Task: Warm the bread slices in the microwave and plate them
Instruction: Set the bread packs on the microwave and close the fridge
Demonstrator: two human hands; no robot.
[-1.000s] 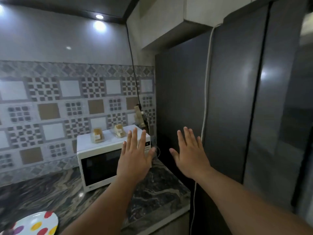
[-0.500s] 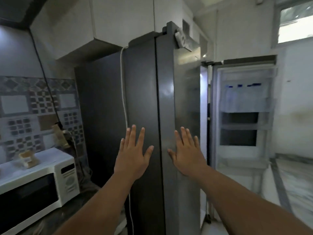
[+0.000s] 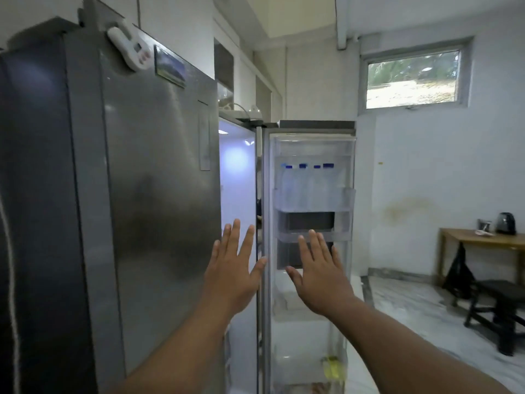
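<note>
Head camera is looking at a tall steel fridge [image 3: 159,194] with its right-hand door [image 3: 309,223] standing open, and both of the person's hands are hanging in the air in front of it. The left hand [image 3: 231,275] is showing its back to the camera, fingers straight and spread wide, holding nothing; it is sitting in front of the closed door's right edge, where the lit interior [image 3: 237,177] is showing as a narrow strip. The right hand [image 3: 318,277] is equally wide and empty, fingers pointing up and away, set before the dark lower bins of the open door. Whether either palm is touching anything cannot be told from this angle.

Bread slices are not showing anywhere in this view, and neither are the microwave or a plate. If the bread is in the fridge, it is lying far and slightly left of both hands, behind the gap between the closed door and the open one. That gap is running vertically, so reaching in is likely calling for a hand going forward and left through a tall, narrow opening. The left hand is nearer that opening; the right hand is nearer the door shelves, where blue-capped bottles [image 3: 308,177] are standing in a row. Both forearms are reaching forward, roughly parallel.
</note>
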